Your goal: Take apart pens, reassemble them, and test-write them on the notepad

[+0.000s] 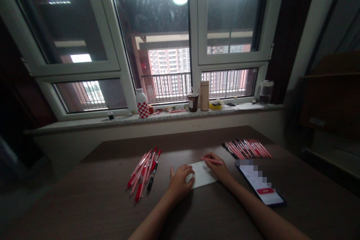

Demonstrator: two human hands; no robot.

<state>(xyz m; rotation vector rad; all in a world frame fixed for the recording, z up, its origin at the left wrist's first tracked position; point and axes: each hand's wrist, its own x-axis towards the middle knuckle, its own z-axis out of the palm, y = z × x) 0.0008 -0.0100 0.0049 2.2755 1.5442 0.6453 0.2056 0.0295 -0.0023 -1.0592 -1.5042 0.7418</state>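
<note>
A small sheet of white paper (203,177) lies on the brown table in front of me. My left hand (180,180) rests at its left edge, fingers curved and apart, fingertips on or beside the paper. In my right hand (218,165) is a pink pen (214,161), held in a writing grip over the sheet's right part. Whether its tip touches the paper I cannot tell. To the left lies a loose pile of pink, red and black pens (144,174). At the right, several more pens (247,148) lie side by side in a row.
A phone (260,185) with a lit screen lies right of my right forearm. Behind the table (112,210), the windowsill (123,119) holds a checkered bottle (143,104), a dark cup (192,102), a tan flask (204,96), yellow tape (215,106) and a clear jar (266,92).
</note>
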